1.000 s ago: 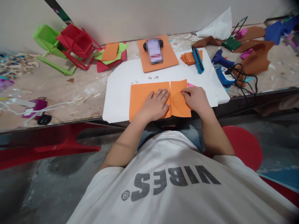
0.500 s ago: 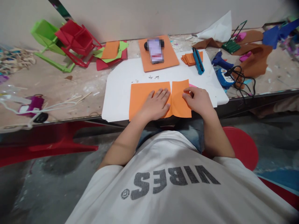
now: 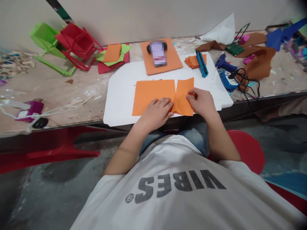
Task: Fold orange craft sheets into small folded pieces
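An orange sheet [image 3: 153, 92], which looks like felt or craft foam, lies on a white board [image 3: 120, 95] in front of me. A slit runs down from its far edge and parts the right-hand strip [image 3: 184, 88] from the rest; lower down the two still look joined. My left hand [image 3: 158, 110] rests on the near part of the sheet, fingers stretched out and holding nothing. The strip's right edge is pinched between the thumb and fingers of my right hand [image 3: 202, 100]. A little pink shows behind that hand.
Behind the sheet lie an orange pad [image 3: 146, 62] with a blurred-out item on it, small orange pieces [image 3: 192, 61] and a blue cutter knife [image 3: 202, 64]. At right are a glue gun [image 3: 225, 62] and cables; at left, red [image 3: 76, 41] and green small chairs [image 3: 45, 38].
The orange sheet has shifted away from me on the board. My left hand has slid nearer its front edge, while my right hand keeps its pinch on the strip.
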`<state>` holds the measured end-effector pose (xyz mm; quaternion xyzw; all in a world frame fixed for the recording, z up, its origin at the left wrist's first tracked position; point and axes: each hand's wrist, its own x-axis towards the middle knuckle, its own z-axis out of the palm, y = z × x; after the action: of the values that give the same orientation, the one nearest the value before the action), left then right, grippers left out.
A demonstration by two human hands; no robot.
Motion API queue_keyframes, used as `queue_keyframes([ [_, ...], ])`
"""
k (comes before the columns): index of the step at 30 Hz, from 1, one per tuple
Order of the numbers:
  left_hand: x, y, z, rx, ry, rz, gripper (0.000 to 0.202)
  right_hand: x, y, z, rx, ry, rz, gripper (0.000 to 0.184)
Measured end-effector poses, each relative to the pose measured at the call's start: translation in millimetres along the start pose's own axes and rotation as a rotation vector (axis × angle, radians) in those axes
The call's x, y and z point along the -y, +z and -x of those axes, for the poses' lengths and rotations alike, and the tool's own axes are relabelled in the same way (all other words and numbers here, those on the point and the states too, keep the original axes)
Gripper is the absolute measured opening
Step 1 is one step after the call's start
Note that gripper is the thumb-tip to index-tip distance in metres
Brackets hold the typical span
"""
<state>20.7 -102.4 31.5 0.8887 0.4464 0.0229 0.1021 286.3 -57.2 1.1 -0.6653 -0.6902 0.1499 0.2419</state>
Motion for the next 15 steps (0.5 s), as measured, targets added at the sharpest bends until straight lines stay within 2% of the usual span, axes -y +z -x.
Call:
queue_keyframes([
  [4,-1,-0.8,-5,0.003,-0.025,0.03,0.046,1,-3,1,0.013,0.003,0.006,0.037],
  [7,0,2.6,-13,-0.01,-0.031,0.059,0.048,2,-4,1,0.029,0.0,0.017,0.037],
  [9,1,6.9,-19,-0.003,-0.029,0.072,0.06,3,-5,1,0.04,0.0,0.023,0.036],
  [13,0,12.1,-27,0.08,-0.068,0.032,0.106,5,-6,0,0.062,0.0,0.043,0.036],
  [15,-2,11.3,-29,0.121,-0.087,0.016,0.118,5,-5,0,0.071,-0.006,0.055,0.036],
])
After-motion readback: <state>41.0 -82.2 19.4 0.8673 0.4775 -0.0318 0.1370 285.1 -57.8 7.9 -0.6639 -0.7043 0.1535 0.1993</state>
